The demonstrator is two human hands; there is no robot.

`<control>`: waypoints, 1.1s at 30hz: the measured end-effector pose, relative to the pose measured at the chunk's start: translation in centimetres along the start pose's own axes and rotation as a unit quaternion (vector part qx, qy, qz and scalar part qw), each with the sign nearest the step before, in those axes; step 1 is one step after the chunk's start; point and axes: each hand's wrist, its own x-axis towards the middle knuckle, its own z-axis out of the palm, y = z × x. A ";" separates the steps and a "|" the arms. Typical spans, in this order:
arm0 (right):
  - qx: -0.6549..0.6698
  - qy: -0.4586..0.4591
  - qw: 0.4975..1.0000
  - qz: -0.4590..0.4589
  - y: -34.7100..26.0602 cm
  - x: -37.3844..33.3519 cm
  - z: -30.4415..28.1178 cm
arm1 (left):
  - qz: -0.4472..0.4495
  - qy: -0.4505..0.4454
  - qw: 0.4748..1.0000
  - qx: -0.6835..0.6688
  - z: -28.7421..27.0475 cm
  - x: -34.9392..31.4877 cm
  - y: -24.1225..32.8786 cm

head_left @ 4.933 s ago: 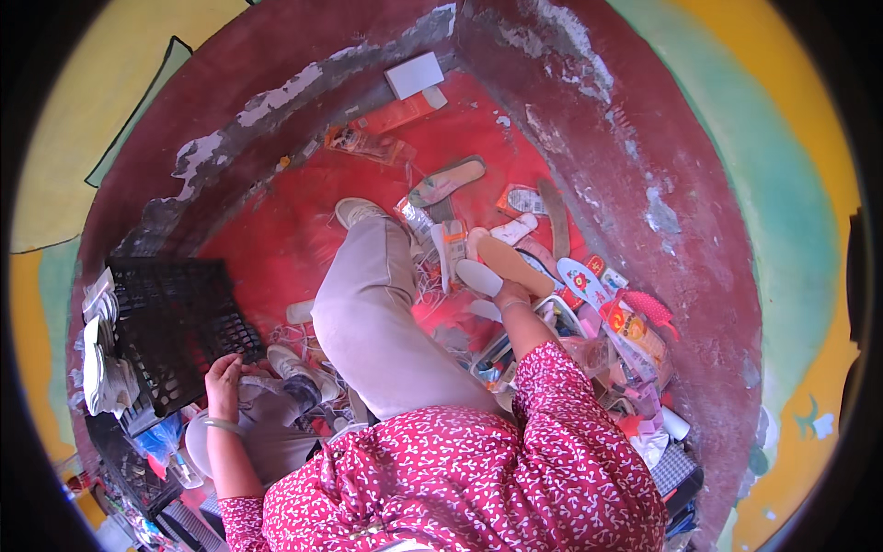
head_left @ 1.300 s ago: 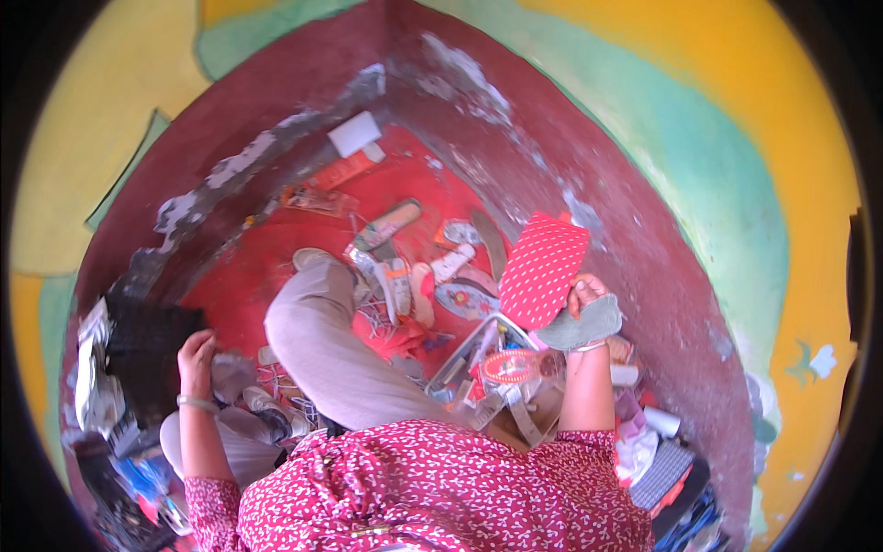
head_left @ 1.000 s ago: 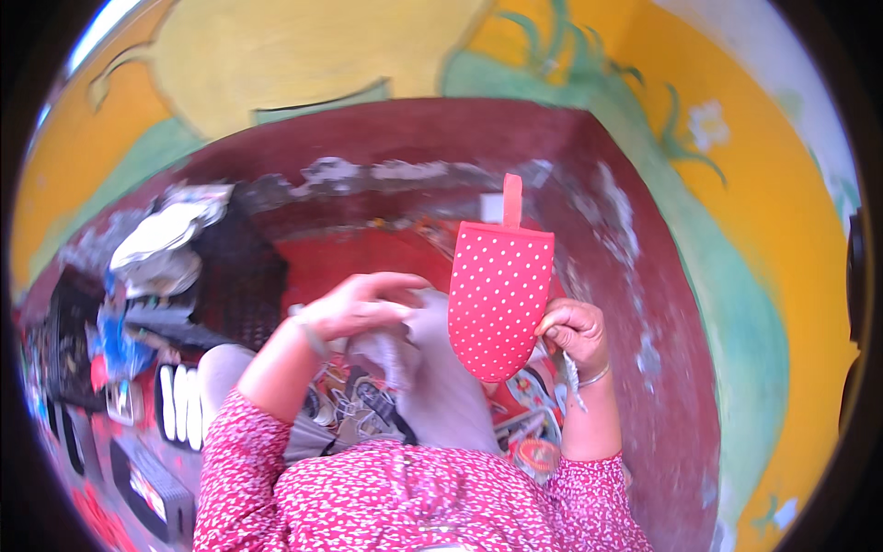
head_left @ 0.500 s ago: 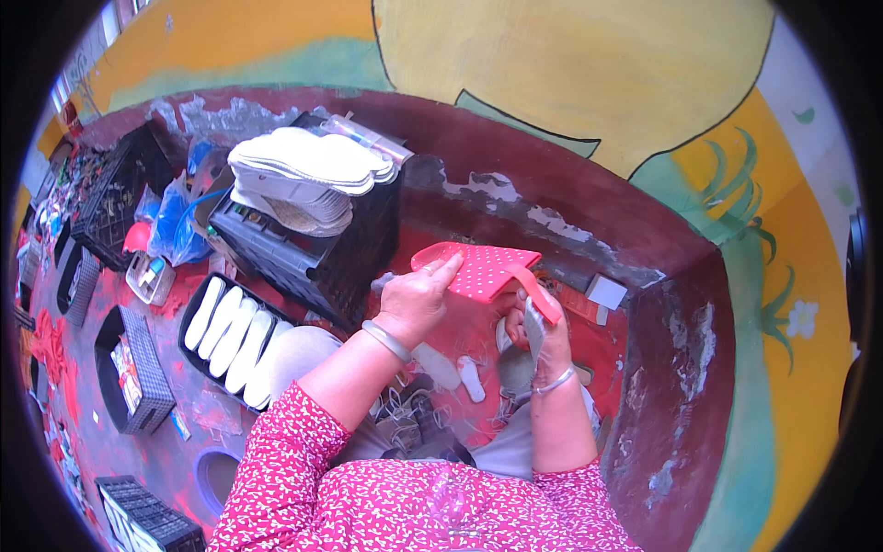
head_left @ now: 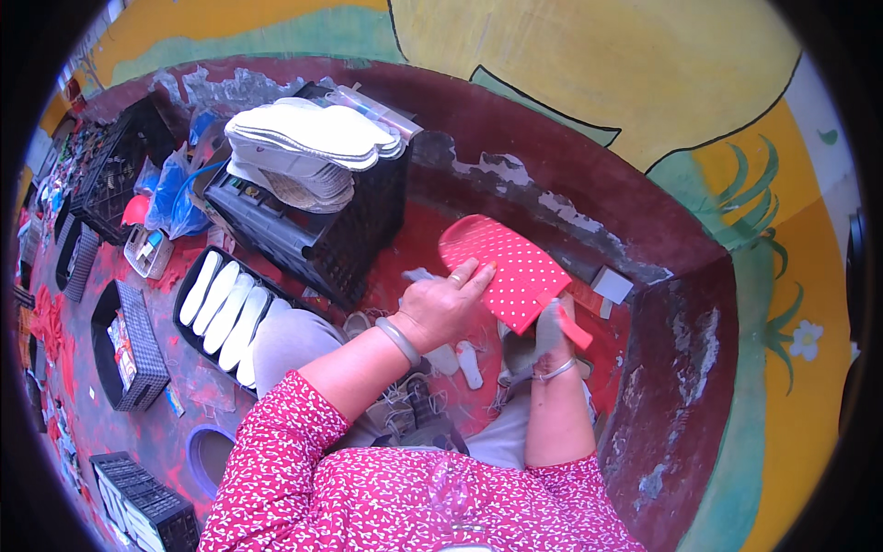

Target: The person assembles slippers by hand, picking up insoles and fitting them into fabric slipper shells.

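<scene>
A red fabric piece with white dots (head_left: 515, 267), rounded at its far left end, is held up in front of me. A plain red strip (head_left: 575, 327) hangs at its near right corner. My left hand (head_left: 443, 306) has its fingertips on the fabric's left edge; the thumb is hidden. My right hand (head_left: 554, 342) grips the near right corner by the strip, its fingers mostly hidden behind the cloth. Something grey (head_left: 549, 329) lies along that hand; I cannot make out what it is.
White insoles (head_left: 313, 133) are stacked on a black crate (head_left: 303, 244). More insoles stand in a dark basket (head_left: 189, 342) by my left knee. Patterned baskets (head_left: 147, 363) and a purple basin (head_left: 195, 451) sit farther left. A peeling maroon wall (head_left: 681, 340) rises ahead and right.
The dotted fabric has tilted and turned its broad face more toward me, its near corner dropping. My left hand has shifted slightly right and down along its edge.
</scene>
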 end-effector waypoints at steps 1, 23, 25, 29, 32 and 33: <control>-0.036 -0.068 0.994 -0.081 0.9 0.9 -2.0 | -0.065 -0.087 0.993 -0.047 -0.5 0.2 0.8; -0.615 -0.049 0.736 -0.279 1.2 0.4 -2.4 | -0.300 -0.276 0.870 -0.277 -2.7 3.2 -1.1; -0.590 -0.097 0.755 -0.269 1.2 0.4 -2.5 | -0.271 -0.289 0.873 -0.285 -2.3 2.9 -1.9; -0.523 -0.172 0.805 -0.221 0.3 0.1 -2.1 | -0.277 -0.277 0.795 -0.462 -0.2 1.1 -3.5; -0.497 -0.168 0.808 -0.266 -0.1 -0.1 -2.5 | -0.294 -0.313 0.701 -0.569 -1.6 1.5 -3.6; -0.495 -0.161 0.804 -0.289 -0.4 -0.3 -2.5 | -0.283 -0.315 0.711 -0.561 -1.7 1.3 -4.0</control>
